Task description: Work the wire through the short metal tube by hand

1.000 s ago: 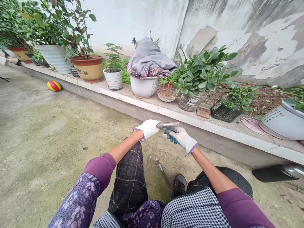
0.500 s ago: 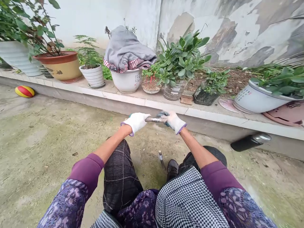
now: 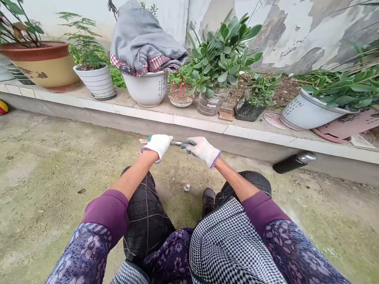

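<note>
A big old wall with peeling paint stands at the back, and rough concrete ground with green moss spreads out in front of it. A low ledge with white tiles runs along the wall, and lots of pots sit on it. There is a wide tan pot with a red rim, a white striped pot, and a white pot with a gray cloth and a red checked cloth piled on top. A leafy green plant grows in a see-through pot. On the right, a white pot leans over on a pink plate. A black bottle with a silver top lies on the ground near the ledge. The person sits with dark quilted pants, a checked apron and purple sleeves. Both hands wear white gloves with purple cuffs. The left hand is closed tight around a thin metal rod. The right hand, with green on its palm, curls its fingers around the other end. The rod sits in the air between the hands, in front of the ledge and not touching it. A tiny shiny bit lies on the ground below, near a dark shoe.
</note>
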Demonstrator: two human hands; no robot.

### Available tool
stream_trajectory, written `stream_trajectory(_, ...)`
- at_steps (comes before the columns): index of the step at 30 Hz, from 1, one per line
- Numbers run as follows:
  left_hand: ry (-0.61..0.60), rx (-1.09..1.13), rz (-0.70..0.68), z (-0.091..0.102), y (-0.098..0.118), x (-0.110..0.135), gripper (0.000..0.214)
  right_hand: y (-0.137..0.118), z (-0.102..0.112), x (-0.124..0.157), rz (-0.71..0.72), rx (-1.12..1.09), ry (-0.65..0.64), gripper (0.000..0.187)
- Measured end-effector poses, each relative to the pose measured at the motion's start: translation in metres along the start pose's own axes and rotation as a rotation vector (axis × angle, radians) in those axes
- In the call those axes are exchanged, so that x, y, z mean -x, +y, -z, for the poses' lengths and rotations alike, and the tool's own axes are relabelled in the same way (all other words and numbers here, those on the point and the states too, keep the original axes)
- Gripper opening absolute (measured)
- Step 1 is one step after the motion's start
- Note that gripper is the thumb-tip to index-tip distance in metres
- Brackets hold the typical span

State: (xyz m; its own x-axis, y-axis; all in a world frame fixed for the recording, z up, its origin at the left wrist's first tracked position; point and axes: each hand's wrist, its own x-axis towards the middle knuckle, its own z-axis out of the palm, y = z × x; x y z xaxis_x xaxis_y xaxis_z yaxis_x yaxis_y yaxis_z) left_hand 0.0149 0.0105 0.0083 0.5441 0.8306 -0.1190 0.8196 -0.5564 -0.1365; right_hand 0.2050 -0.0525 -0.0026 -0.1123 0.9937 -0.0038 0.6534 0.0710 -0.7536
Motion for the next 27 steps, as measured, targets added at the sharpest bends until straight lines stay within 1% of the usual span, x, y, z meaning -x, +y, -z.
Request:
stream_trajectory(3, 0.008, -0.034, -0.118, -0.001, 0.006, -0.001, 0.039, 0.01, 0.017, -0.01, 0.033, -0.035, 0.117, 0.018)
stream_trajectory(6, 0.045, -0.02, -0.169, -0.002, 0.01, 0.002, 0.04, 0.018, 0.023, -0.013, -0.028, -0.162, 0.138, 0.018)
stream_trajectory(8, 0.071, 0.023, -0.16, -0.001, 0.011, 0.005, 0.038, 0.02, 0.023, -0.01, -0.083, -0.263, 0.119, 0.02)
stream_trajectory(10, 0.068, 0.089, -0.135, 0.002, 0.012, 0.007, 0.036, 0.02, 0.02, -0.007, -0.124, -0.367, 0.104, 0.022)
stream_trajectory(12, 0.064, 0.174, -0.07, 0.006, 0.012, 0.006, 0.034, 0.017, 0.015, -0.005, -0.151, -0.457, 0.085, 0.021)
stream_trajectory(14, 0.09, 0.259, 0.008, 0.009, 0.013, 0.003, 0.033, 0.013, 0.007, -0.002, -0.17, -0.496, 0.06, 0.018)
stream_trajectory(16, 0.126, 0.31, 0.07, 0.01, 0.015, -0.001, 0.033, 0.007, -0.001, 0.002, -0.163, -0.464, 0.038, 0.014)
stream_trajectory(18, 0.124, 0.306, 0.094, 0.008, 0.016, -0.006, 0.032, 0.0, -0.008, 0.008, -0.147, -0.379, 0.019, 0.012)
stream_trajectory(21, 0.086, 0.184, 0.103, 0.004, 0.016, -0.008, 0.034, -0.006, -0.008, 0.014, -0.103, -0.264, -0.012, 0.013)
stream_trajectory(24, 0.037, 0.028, 0.044, 0.0, 0.016, -0.006, 0.038, -0.004, 0.004, 0.01, -0.018, -0.186, 0.032, 0.015)
stream_trajectory(26, -0.007, -0.031, -0.038, 0.0, 0.015, -0.001, 0.04, 0.004, 0.013, 0.0, 0.02, -0.142, 0.099, 0.015)
stream_trajectory(27, -0.02, -0.046, -0.082, 0.001, 0.015, 0.002, 0.04, 0.008, 0.016, -0.006, 0.018, -0.134, 0.123, 0.015)
